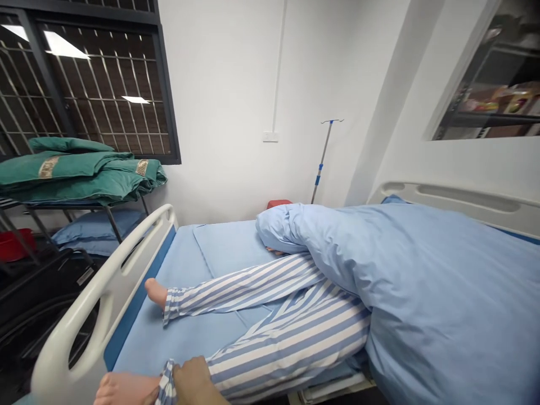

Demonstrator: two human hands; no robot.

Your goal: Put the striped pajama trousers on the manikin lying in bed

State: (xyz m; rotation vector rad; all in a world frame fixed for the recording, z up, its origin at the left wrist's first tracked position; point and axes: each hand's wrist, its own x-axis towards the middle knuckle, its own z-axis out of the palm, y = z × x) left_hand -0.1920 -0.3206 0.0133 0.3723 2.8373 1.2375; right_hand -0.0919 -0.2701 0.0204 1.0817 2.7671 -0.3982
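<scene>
A manikin lies on the bed in blue-and-white striped trousers (287, 337), its feet toward the left end. At the bottom edge, my right hand (194, 382) is closed over the near trouser leg just above the ankle. The smooth pink near foot (124, 388) sticks out beyond the gathered cuff (167, 379). A darker sliver at this ankle may be a finger of my left hand (151, 397); the rest of it is hidden or out of frame. The far foot (156, 292) rests on the blue sheet (189, 332). A thick blue quilt (430, 292) covers the upper body.
A cream footboard (76, 337) closes the left end, a headboard (464, 197) the right. Beyond stand an IV pole (323, 163) and part of a red object (279, 203). Green folded bedding (84, 174) lies on a rack at left, above a black wheelchair (50, 304).
</scene>
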